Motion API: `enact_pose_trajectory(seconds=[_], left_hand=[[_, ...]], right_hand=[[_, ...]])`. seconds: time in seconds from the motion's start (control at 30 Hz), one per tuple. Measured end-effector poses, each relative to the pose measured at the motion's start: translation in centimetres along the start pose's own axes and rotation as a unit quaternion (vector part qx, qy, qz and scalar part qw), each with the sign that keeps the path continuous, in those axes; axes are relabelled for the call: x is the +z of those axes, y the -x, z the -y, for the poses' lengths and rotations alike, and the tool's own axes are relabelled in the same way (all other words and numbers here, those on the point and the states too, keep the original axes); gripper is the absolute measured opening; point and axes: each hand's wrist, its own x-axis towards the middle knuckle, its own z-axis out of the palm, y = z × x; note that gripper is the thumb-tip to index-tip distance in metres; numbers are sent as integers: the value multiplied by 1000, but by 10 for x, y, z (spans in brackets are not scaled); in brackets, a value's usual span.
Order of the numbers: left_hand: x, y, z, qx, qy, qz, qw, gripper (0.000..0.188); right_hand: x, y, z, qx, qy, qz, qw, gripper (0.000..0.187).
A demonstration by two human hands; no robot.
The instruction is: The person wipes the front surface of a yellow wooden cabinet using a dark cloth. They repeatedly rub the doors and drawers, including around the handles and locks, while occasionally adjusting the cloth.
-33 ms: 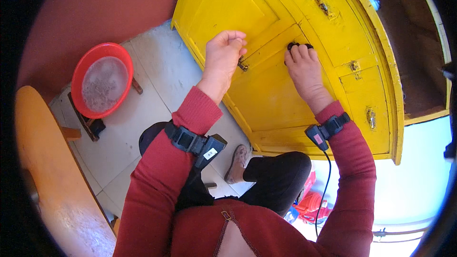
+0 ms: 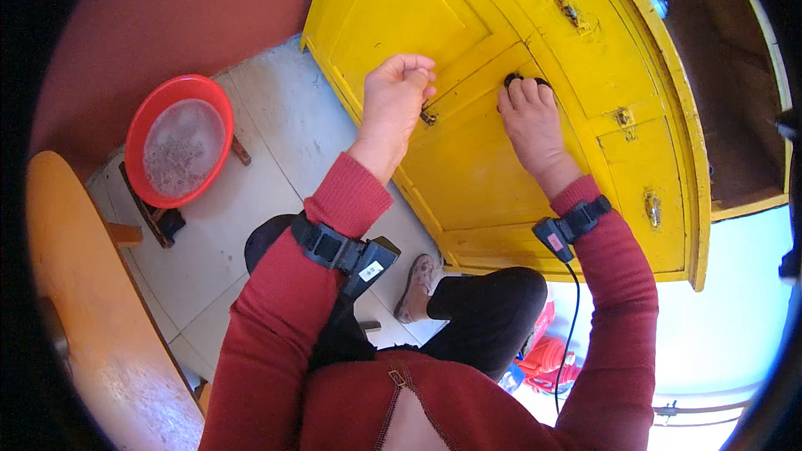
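Here, black object (image 2: 513, 80), partly under right hand (image 2: 532, 121)

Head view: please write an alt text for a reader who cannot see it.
A person's right hand touches a black object at a yellow cabinet; the left hand, fingers curled, is near the cabinet's front. Further left, a red basin holds cloudy liquid.

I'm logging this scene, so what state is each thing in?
Round red plastic basin: holding cloudy, sudsy water
Yellow panelled wooden cabinet doors: shut
Left bare hand: fingers curled
Right bare hand: fingers bent over small black object
Small black object: partly covered
Black wrist straps: fastened
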Motion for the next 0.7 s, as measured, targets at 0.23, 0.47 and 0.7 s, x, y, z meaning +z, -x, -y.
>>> enact_pose_trajectory(seconds=[0.23, 0.47, 0.7], left_hand=[[3, 2, -2, -12, 1, -9, 1000, 15], [6, 7, -7, -1, 2, -6, 1000, 15], [5, 7, -4, -7, -5, 2, 1000, 14]], right_hand=[[0, 16, 7, 44, -56, -26, 997, 32], [-25, 118, 17, 126, -51, 8, 991, 43], [-2, 46, 15, 104, -72, -87, 988, 27]])
